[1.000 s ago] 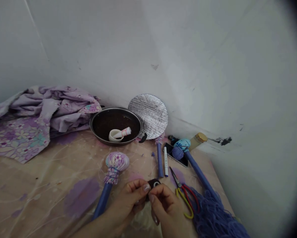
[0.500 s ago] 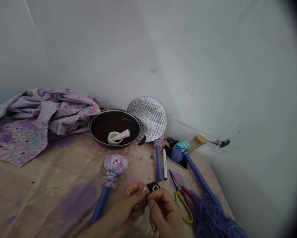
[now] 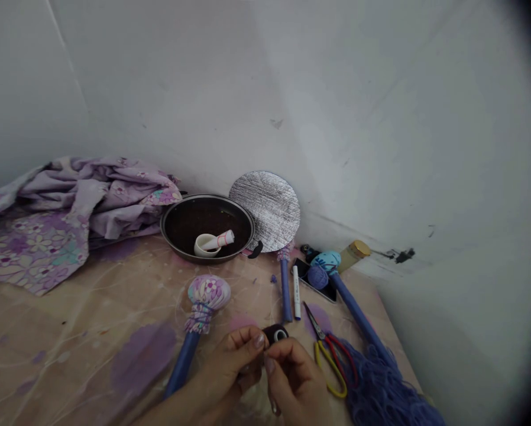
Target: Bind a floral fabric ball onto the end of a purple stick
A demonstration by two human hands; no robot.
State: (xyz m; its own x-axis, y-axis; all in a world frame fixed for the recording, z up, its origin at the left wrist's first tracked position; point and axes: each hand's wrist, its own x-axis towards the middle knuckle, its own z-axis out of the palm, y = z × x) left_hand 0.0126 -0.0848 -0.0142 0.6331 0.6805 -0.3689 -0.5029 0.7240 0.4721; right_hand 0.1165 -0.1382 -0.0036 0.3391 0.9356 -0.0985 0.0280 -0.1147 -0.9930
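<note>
In the lower middle, my left hand (image 3: 230,373) and my right hand (image 3: 294,378) meet with thumbs and forefingers pinched close together. A small dark spool (image 3: 271,333) with a white ring at its end, seemingly of thread, sits at the left fingertips and just behind the right ones. Whatever is between the right fingertips is too small to make out. To the left lies a blue stick with a round head wrapped in floral cloth (image 3: 209,291), its neck tied round with cord. Scissors (image 3: 325,349) with red and yellow handles rest close to my right hand.
Blue yarn (image 3: 381,390) is heaped at the lower right beside another blue stick (image 3: 356,310) with a turquoise head. Farther back are a marker (image 3: 296,293), a phone (image 3: 329,292), a black pan (image 3: 181,251) holding a white cup, a silver disc (image 3: 268,207) and bunched floral cloth (image 3: 106,201).
Both hands keep nearly the same pinched pose around the dark spool. The whole scene has shifted very slightly right in view; nothing has been picked up or let go.
</note>
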